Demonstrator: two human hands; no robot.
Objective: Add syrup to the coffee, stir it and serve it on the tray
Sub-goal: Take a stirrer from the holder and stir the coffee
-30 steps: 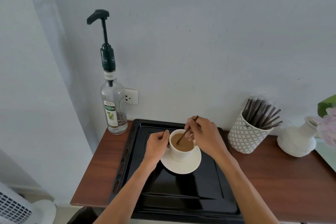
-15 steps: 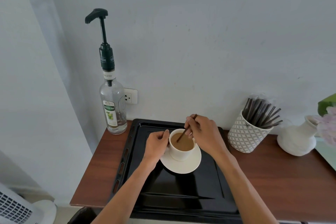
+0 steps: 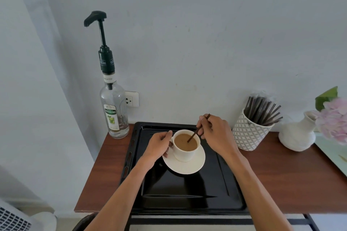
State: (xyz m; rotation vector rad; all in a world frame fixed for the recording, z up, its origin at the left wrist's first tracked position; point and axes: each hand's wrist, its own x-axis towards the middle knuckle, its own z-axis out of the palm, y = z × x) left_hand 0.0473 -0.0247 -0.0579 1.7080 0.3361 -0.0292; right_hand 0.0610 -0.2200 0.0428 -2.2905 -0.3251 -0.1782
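A white cup [image 3: 185, 153] of light brown coffee stands on a white saucer [image 3: 185, 166] inside the black tray [image 3: 187, 189]. My left hand [image 3: 159, 145] grips the cup at its handle on the left side. My right hand [image 3: 216, 133] pinches a thin brown stir stick [image 3: 197, 129], whose lower end dips into the coffee. The clear syrup bottle [image 3: 114, 116] with a tall dark pump stands upright at the back left corner of the wooden table, left of the tray.
A patterned white pot [image 3: 249, 135] holding several brown stir sticks stands right of the tray. Further right are a white vase [image 3: 298, 135] and pink flowers [image 3: 334, 120]. A wall socket [image 3: 132, 99] is behind the bottle. The table's left edge [image 3: 90, 180] is close to the tray.
The stick's tip has shifted from the cup's left side toward its right side while my right hand moved slightly. My left hand stays on the cup.
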